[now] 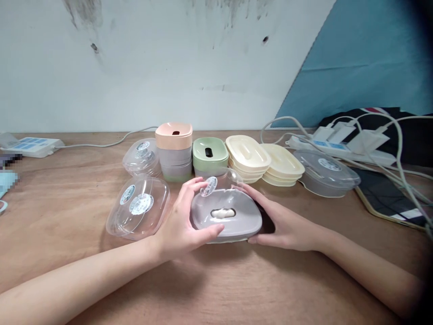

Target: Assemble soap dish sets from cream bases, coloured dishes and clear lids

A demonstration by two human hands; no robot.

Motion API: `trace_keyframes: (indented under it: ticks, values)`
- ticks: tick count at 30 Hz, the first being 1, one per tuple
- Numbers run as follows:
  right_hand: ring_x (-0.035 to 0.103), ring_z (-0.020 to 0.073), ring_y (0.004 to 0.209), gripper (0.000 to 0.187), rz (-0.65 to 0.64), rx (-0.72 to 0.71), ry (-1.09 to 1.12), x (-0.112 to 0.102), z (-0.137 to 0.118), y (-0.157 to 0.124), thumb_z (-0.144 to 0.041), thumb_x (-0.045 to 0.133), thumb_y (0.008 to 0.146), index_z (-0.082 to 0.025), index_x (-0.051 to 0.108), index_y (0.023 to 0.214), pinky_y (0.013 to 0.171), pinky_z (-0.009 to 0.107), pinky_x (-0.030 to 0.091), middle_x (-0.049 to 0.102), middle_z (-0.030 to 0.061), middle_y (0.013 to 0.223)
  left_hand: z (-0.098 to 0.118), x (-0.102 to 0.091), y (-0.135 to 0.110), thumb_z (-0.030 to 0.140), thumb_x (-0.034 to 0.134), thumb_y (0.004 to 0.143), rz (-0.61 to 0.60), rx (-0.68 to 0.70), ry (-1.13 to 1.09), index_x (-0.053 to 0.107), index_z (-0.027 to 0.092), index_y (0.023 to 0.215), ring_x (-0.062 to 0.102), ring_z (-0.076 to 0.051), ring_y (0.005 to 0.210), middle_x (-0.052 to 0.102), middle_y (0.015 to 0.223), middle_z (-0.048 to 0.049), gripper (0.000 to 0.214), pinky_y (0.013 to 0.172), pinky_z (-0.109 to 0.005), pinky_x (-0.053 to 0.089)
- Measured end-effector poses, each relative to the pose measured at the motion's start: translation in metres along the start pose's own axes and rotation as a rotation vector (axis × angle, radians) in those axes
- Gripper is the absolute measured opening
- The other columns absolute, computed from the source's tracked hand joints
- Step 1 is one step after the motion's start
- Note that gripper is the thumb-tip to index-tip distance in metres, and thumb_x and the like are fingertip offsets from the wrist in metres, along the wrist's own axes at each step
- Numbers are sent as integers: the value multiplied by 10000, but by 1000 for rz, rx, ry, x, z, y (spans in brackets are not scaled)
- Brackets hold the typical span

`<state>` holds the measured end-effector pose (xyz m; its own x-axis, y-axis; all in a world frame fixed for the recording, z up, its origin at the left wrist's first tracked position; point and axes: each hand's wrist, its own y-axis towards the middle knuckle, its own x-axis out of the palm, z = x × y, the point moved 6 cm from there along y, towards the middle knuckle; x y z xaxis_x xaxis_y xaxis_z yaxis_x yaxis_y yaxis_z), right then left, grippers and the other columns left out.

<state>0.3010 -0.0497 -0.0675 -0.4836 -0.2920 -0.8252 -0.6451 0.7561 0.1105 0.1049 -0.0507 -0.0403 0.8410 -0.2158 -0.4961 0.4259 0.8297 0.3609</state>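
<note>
Both my left hand (pixel 181 225) and right hand (pixel 282 225) are gripping 1 grey lidded box (pixel 226 216) at frame centre, fingers curling around its sides on the wooden table (pixel 67 198).

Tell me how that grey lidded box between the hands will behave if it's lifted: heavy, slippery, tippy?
The grey box looks like thin moulded plastic, so probably light and fairly stiff. Its smooth, rounded edges may be slippery, which fits the left hand and right hand cupping it from both sides. Low and flat-based on the wooden table, it seems unlikely to tip or roll.
</note>
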Motion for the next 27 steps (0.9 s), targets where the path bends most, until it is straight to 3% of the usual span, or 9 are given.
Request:
trace_keyframes:
  ticks: [5, 11, 17, 23, 27]
  values:
    - [177, 286, 1395, 1063, -10, 9, 13, 0, -3, 0, -385, 652, 766, -230, -137, 1461, 1097, 493, 269, 98, 131, 1552, 7, 9, -1, 296, 715, 722, -154, 115, 92, 435, 207, 1266, 353, -290, 1303, 342, 1369, -150, 618, 1057, -480, 353]
    - [159, 300, 1397, 1048, -13, 12, -14, 0, -4, -3, -402, 632, 786, -225, -153, 1458, 1101, 491, 264, 68, 138, 1555, 10, 9, 1, 331, 759, 692, -249, 202, 176, 504, 226, 1254, 375, -303, 1283, 337, 1363, -145, 627, 1044, -467, 383]
    - [320, 308, 1347, 969, 29, 16, 81, -1, 0, -2, -389, 704, 720, -266, 67, 1439, 1055, 459, 376, 244, 130, 1503, 14, 8, 0, 368, 762, 695, -244, 267, 246, 553, 213, 1245, 323, -338, 1296, 304, 1359, -157, 609, 1045, -493, 364]
    - [283, 345, 1357, 932, 110, -13, 194, -3, 5, 0, -372, 800, 609, -377, 223, 1341, 1057, 545, 354, 223, 55, 1520, 7, 10, -4, 426, 715, 745, -236, 260, 244, 514, 275, 1288, 346, -337, 1284, 288, 1374, -131, 598, 992, -488, 416]
    - [353, 355, 1319, 971, 123, -9, 206, -3, 8, 0, -354, 828, 569, -426, 231, 1333, 1023, 554, 403, 292, 22, 1494, 10, 9, -1, 407, 744, 712, -220, 305, 250, 536, 215, 1266, 388, -336, 1262, 356, 1338, -159, 622, 988, -474, 425]
